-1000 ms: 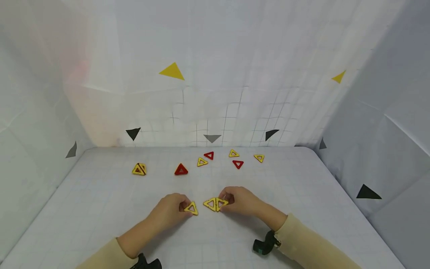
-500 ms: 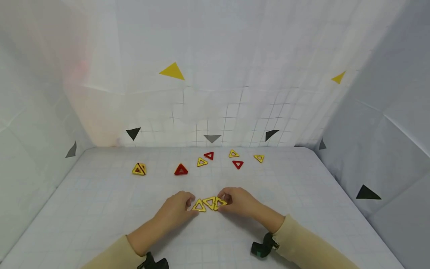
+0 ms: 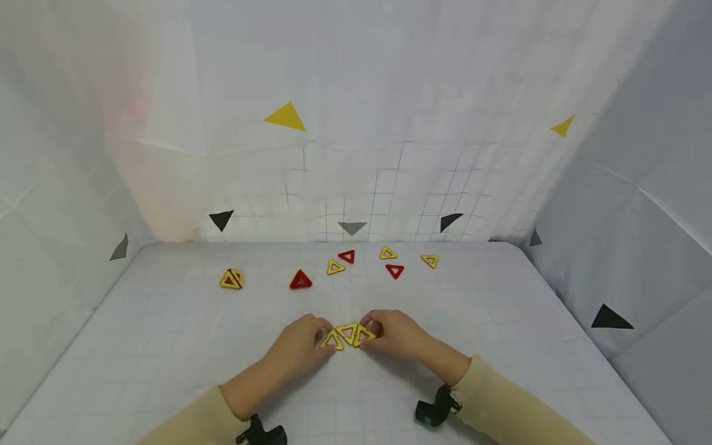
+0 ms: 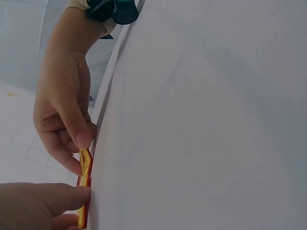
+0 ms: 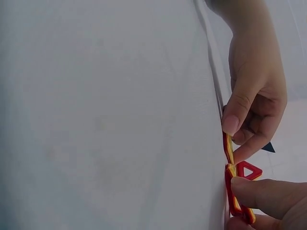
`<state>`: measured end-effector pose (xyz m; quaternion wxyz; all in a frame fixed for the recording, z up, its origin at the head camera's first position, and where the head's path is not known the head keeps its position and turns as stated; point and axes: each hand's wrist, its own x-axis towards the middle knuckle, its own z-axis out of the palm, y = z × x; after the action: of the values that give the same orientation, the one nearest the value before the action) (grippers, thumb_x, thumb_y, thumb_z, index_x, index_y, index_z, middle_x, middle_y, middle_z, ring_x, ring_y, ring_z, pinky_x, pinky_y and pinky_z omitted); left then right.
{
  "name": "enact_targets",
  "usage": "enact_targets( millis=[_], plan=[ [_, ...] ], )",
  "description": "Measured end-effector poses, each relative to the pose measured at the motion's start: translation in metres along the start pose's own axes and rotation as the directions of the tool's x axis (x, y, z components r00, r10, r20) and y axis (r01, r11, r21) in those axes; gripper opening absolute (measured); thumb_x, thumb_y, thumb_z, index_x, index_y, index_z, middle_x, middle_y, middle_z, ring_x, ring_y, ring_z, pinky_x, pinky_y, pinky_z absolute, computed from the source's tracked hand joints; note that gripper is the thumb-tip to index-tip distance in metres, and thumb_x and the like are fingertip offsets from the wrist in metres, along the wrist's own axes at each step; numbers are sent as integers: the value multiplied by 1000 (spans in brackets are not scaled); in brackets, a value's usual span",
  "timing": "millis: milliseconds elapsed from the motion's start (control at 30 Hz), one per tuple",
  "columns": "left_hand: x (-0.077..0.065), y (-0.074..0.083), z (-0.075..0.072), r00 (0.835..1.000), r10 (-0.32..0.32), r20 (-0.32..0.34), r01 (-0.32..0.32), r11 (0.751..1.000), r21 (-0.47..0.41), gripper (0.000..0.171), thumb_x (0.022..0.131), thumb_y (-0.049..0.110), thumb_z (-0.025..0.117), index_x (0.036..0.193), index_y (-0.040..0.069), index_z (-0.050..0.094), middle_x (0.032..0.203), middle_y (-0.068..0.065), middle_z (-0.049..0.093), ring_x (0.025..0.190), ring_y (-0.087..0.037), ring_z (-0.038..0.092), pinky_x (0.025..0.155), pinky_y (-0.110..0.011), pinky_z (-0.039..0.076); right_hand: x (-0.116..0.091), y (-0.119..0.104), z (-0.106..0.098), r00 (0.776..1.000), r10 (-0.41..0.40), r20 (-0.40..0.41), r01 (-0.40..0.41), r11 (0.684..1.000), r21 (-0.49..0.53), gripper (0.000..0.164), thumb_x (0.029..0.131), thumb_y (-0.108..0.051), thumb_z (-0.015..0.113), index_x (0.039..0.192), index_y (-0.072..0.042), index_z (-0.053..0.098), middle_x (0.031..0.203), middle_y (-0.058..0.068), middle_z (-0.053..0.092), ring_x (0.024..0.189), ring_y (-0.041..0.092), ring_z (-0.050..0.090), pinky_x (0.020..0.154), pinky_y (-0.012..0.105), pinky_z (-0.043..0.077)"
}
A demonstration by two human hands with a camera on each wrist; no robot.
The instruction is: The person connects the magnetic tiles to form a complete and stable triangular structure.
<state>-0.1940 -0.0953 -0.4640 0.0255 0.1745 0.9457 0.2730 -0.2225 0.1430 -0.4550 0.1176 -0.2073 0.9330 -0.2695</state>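
Note:
Three yellow triangular magnetic tiles with open centres form a row between the hands in the head view. My left hand (image 3: 297, 348) pinches the left tile (image 3: 339, 340) between thumb and fingers. At the other end, my right hand (image 3: 399, 335) holds the right tile (image 3: 357, 337) by its outer side. The middle tile (image 3: 346, 327) points toward me and touches its neighbours. Seen edge-on in the left wrist view, the tile row (image 4: 84, 175) shows yellow with red edges. Both thumbs appear on the near face in the right wrist view, where the row (image 5: 229, 167) looks slightly bent.
Farther back on the white table (image 3: 167, 321) lie a small yellow-and-red tile pile (image 3: 238, 277) and a red tile pile (image 3: 300, 276). Several loose red and yellow triangles, including a yellow one (image 3: 431, 258), lie toward the rear edge. White sheets (image 3: 356, 167) enclose the table's back and sides.
My left hand has moved right with its yellow tile, which now touches the middle one. The middle and right tiles have turned slightly; my right hand has barely moved.

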Motion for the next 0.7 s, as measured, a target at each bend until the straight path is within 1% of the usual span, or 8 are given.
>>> enact_targets(
  millis=[200,300,400,567,700],
  plan=[
    [1,3,5,1000,-8,-17,8,1000,18,32,85,31,80,108,12,69,80,7,53,69,-9,48,62,-27,42,0,-3,1,1000,-6,-2,6,1000,9,32,84,-31,82,108,-15,69,73,-7,57,67,10,51,59,26,42],
    [0,6,4,1000,-20,-9,20,1000,19,34,86,31,80,109,11,68,81,7,53,70,-9,48,63,-26,42,-1,-4,1,1000,-7,-4,7,1000,11,32,84,-31,82,108,-14,69,73,-8,57,66,9,51,59,26,42],
    [-1,7,1,1000,-18,15,18,1000,24,37,86,32,80,113,10,68,83,6,52,72,-10,48,64,-27,42,-2,-5,1,1000,-4,-1,4,1000,15,32,84,-31,82,108,-15,69,73,-7,57,66,10,51,59,26,42],
    [-1,5,-2,999,19,51,-21,998,55,39,87,33,79,117,13,67,88,6,49,76,-10,48,68,-28,43,-1,-4,2,1000,3,-2,-3,1000,13,32,84,-32,82,109,-16,69,73,-7,57,67,10,51,59,26,42],
    [1,4,-3,996,46,71,-51,996,73,39,88,33,78,117,11,66,92,6,49,79,-11,48,73,-30,45,-2,-4,2,1000,1,-6,-1,1000,13,33,83,-31,83,109,-16,69,73,-7,57,66,10,51,59,26,42]
  ],
)
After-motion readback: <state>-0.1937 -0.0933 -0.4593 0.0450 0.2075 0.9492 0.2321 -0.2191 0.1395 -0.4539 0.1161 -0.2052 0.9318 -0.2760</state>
